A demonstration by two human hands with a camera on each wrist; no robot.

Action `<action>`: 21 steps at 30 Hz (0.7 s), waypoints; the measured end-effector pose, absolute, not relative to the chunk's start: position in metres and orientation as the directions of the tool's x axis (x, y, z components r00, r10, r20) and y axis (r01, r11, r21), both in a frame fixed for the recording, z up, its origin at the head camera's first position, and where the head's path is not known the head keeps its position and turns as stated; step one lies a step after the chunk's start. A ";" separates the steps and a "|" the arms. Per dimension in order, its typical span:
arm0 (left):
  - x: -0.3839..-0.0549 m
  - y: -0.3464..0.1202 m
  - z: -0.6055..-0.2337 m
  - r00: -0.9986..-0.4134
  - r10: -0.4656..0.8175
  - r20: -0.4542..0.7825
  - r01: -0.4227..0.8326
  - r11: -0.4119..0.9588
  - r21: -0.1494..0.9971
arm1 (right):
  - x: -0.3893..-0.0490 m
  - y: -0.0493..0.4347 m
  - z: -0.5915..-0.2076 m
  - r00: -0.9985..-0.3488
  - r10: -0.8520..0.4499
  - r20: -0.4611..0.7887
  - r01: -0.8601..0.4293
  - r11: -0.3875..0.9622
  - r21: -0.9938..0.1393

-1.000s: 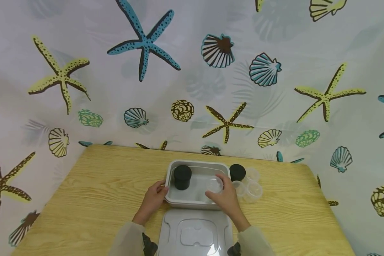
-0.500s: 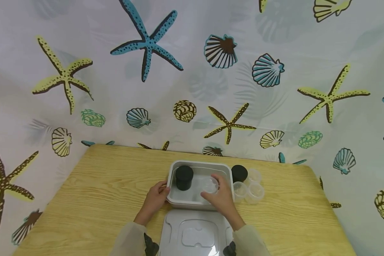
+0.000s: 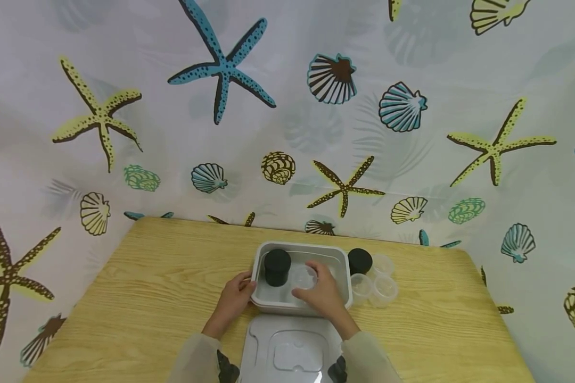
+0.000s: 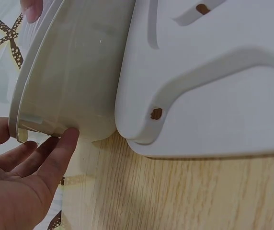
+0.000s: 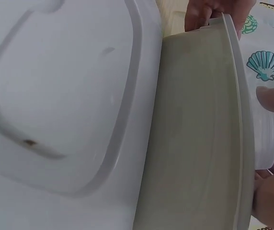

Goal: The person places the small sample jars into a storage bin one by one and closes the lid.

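A pale grey rectangular bin point(image 3: 299, 246) sits on the wooden table. At its left end my left hand point(image 3: 233, 299) grips the rim, thumb on the edge and fingers under it against the outer wall point(image 4: 70, 81). My right hand point(image 3: 323, 293) reaches over the front wall into the bin. Between its thumb and fingers it holds a small clear plastic cup point(image 3: 303, 277), whose side also shows past the rim in the right wrist view point(image 5: 265, 136). Just left of that cup, inside the bin, stands a black round container point(image 3: 277, 267) with a wider top.
Outside the bin's right end are another black round container point(image 3: 360, 261) and several clear plastic cups point(image 3: 384, 289). A pale lid point(image 3: 298, 348) with moulded ridges lies in front of the bin. A shell-patterned cloth point(image 3: 287, 106) hangs behind the table.
My right hand has carried the clear cup leftward inside the bin, closer to the black container. My left hand keeps its grip on the rim.
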State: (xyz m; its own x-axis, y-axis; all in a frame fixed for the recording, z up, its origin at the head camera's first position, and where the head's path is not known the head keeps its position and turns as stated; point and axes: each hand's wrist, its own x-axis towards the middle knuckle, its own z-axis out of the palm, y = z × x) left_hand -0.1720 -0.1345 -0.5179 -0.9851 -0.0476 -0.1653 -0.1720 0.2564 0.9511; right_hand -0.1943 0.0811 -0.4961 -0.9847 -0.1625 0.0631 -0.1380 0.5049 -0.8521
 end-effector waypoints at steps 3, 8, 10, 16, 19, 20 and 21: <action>-0.172 -0.134 -0.519 -0.984 -0.049 -0.171 -0.178 0.257 0.950 | -0.196 0.078 -0.496 -0.978 -0.205 0.046 -0.148 0.514 -0.845; -0.171 -0.135 -0.520 -0.985 -0.044 -0.165 -0.171 0.252 0.952 | -0.197 0.072 -0.496 -0.967 -0.251 0.047 -0.179 0.532 -0.827; -0.171 -0.135 -0.521 -0.986 -0.042 -0.163 -0.168 0.244 0.955 | -0.198 0.070 -0.495 -0.964 -0.261 0.046 -0.186 0.540 -0.821; -0.171 -0.136 -0.520 -0.985 -0.044 -0.165 -0.171 0.239 0.956 | -0.201 0.064 -0.496 -0.955 -0.296 0.032 -0.199 0.555 -0.808; -0.171 -0.136 -0.520 -0.986 -0.042 -0.162 -0.167 0.236 0.957 | -0.203 0.061 -0.497 -0.949 -0.314 0.037 -0.218 0.564 -0.797; -0.171 -0.136 -0.519 -0.986 -0.041 -0.160 -0.165 0.232 0.959 | -0.203 0.060 -0.498 -0.947 -0.318 0.038 -0.222 0.566 -0.794; -0.172 -0.136 -0.519 -0.988 -0.037 -0.153 -0.157 0.232 0.960 | -0.204 0.059 -0.498 -0.945 -0.323 0.043 -0.229 0.563 -0.794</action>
